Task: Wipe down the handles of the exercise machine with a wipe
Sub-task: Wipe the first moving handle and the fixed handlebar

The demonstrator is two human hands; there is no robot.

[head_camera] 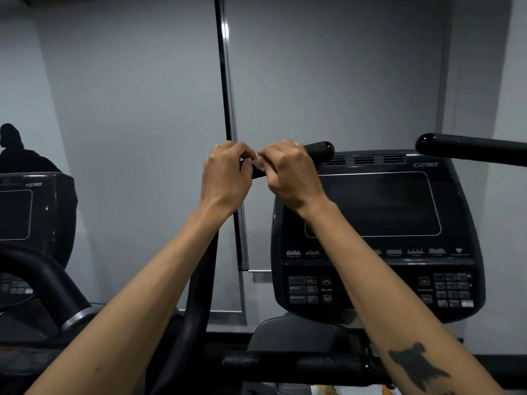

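- Head view: both bare forearms reach forward and up to the left handle of a Cybex exercise machine, a black padded bar that ends in a rounded cap above the console.
- The left hand is curled, its fingertips pinched together on one edge of a small pale wipe.
- The right hand is likewise curled, its fingers closed on the opposite edge of the wipe and lying over the handle.
- The wipe sits between the two hands, against the top of the handle; only a small crumpled part of it shows, so whether it wraps around the bar cannot be told.
- The right handle, a second black bar, projects from the right edge of the view, well apart from both hands.
- The console carries a dark screen, a row of program icons and two keypads with an "INCLINE" label.
- A dark tattoo marks the right forearm.
- A second console of the same make stands at the left, against the grey wall.
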